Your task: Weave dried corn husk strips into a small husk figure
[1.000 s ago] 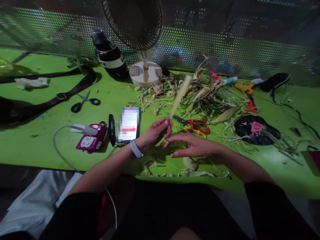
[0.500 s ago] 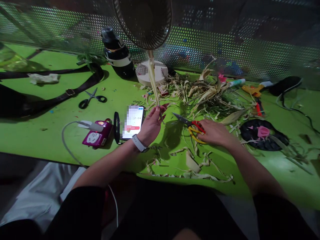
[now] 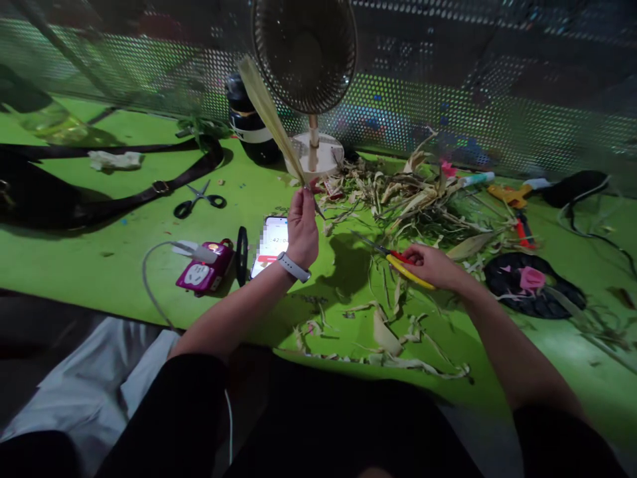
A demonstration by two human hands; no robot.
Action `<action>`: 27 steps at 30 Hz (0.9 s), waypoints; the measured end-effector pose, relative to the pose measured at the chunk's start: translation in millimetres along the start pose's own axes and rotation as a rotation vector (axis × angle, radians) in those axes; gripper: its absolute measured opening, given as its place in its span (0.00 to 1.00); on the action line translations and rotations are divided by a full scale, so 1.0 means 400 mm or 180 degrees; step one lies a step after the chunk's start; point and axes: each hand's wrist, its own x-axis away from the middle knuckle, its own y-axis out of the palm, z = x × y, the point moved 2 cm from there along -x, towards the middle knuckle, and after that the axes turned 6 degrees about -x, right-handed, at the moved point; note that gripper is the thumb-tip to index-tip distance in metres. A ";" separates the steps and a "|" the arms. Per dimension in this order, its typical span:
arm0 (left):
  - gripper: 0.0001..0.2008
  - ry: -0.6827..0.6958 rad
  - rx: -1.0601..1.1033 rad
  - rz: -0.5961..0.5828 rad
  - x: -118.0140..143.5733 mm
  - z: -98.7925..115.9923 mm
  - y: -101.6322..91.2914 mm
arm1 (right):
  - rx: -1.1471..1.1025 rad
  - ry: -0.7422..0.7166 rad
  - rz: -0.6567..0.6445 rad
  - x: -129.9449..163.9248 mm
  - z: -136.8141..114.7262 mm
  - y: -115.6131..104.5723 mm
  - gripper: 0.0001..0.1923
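My left hand [image 3: 302, 226] is raised above the green table [image 3: 99, 265] and pinches the lower end of a long pale corn-husk strip [image 3: 271, 116], which slants up and to the left in front of the fan. My right hand [image 3: 430, 265] grips the red and yellow handles of a pair of scissors [image 3: 398, 259] lying low over the table, blades pointing left toward the left hand. Husk scraps [image 3: 388, 332] lie under and in front of both hands.
A desk fan [image 3: 304, 60] stands at the back, a dark bottle [image 3: 249, 126] beside it. A phone [image 3: 271, 242], a pink charger [image 3: 204, 273], black scissors [image 3: 199, 198], a strap [image 3: 149, 192], a husk pile [image 3: 423, 192] and a black disc [image 3: 535, 282] lie around.
My left hand has lifted the husk strip higher and tilted it to the left. My right hand left the strip, reached right and closed on the scissors' handles.
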 end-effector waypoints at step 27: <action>0.12 0.1323 -0.0552 -0.0402 0.063 0.027 0.057 | -0.2703 -0.0165 -0.1549 0.114 -0.083 0.095 0.32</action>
